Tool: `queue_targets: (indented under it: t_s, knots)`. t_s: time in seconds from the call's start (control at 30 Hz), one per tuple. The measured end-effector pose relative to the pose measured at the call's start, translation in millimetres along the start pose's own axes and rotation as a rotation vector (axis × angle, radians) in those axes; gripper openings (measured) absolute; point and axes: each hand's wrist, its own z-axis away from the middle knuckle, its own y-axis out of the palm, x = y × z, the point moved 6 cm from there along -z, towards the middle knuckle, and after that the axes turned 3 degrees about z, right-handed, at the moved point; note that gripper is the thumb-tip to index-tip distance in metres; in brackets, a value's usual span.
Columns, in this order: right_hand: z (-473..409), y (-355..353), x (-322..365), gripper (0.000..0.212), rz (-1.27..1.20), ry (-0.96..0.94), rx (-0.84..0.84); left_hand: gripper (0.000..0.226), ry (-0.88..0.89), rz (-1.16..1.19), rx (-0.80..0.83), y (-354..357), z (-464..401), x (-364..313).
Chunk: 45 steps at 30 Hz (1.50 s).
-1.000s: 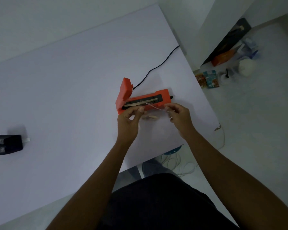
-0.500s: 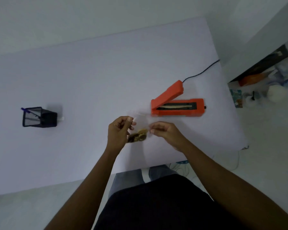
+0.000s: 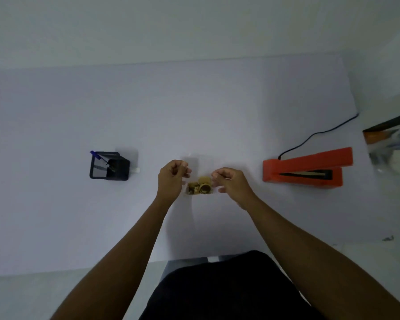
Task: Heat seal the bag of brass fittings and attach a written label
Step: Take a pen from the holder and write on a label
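White bench [image 3: 79, 227] filled most of the head view, the person seated at its near edge. Orange heat sealer [image 3: 307, 168] sat on the right, lid raised, long axis left to right, its black cord [image 3: 319, 133] running off to the far right. Black mesh pen holder [image 3: 109, 166] stood on the left with a blue pen [image 3: 95, 154] poking out; a small white object lay just beside its right side, too small to identify.

Clear bag of brass fittings [image 3: 199, 188] hung between the two hands over the middle of the bench, fittings bunched at the bottom, clear upper part rising toward the far side. Whether the bottom touched the bench could not be told. Bag's top edge ran left to right, roughly parallel to the sealer.

Left hand [image 3: 172, 179] had fingers curled, thumb and fingertips pinching the upper left of the bag. Right hand [image 3: 232, 183] likewise curled at the upper right edge, apparently pinching the film; the contact itself was hard to make out.

Key relation: the pen holder lay well to the left, nearer the left hand; the sealer lay well to the right, nearer the right hand. Seal itself could not be confirmed from the film. If sealed, the labelling step would send a hand left for the pen. No label was visible.
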Motion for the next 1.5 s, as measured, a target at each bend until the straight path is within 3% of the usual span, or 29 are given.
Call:
queue_targets:
  t_s: [0.3, 0.43, 0.57, 0.77, 0.9, 1.1, 1.23, 1.33, 1.5]
  knots:
    - [-7.8, 11.0, -13.2, 0.010, 0.002, 0.096, -0.303, 0.027, -0.036, -0.352, 0.142, -6.7, -23.4, 26.4]
    - [-10.3, 11.0, -30.7, 0.009, 0.082, 0.116, -0.356, 0.026, -0.045, -0.445, 0.167, -2.6, -18.3, 42.2]
    - [-7.6, 9.5, -40.0, 0.040, 0.114, 0.166, -0.338, 0.029, -0.047, -0.485, 0.170, 5.1, -9.4, 49.0]
    - [-2.1, 1.5, -37.3, 0.041, 0.172, 0.157, -0.343, 0.043, -0.054, -0.499, 0.184, 10.0, 1.5, 49.6]
    - [2.2, 8.7, -7.6, 0.043, 0.248, 0.047, -0.460, 0.040, -0.014, -0.420, 0.053, -9.9, 13.7, 26.1]
    - [5.7, 88.5, 64.6, 0.008, 0.248, -0.182, -0.311, 0.023, 0.155, -0.267, -0.291, -112.0, 31.8, -32.9]
    - [7.9, 157.8, 115.3, 0.010, 0.315, -0.381, -0.188, 0.013, 0.203, -0.238, -0.463, -206.5, 30.6, -48.8]
    - [4.2, 207.6, 141.1, 0.008, 0.400, -0.454, -0.125, 0.021, 0.130, -0.259, -0.449, -254.8, 18.6, -39.5]
    - [-16.8, 277.8, 157.9, 0.013, 0.631, -0.453, -0.112, 0.037, 0.068, -0.493, -0.252, -281.0, -15.0, -22.8]
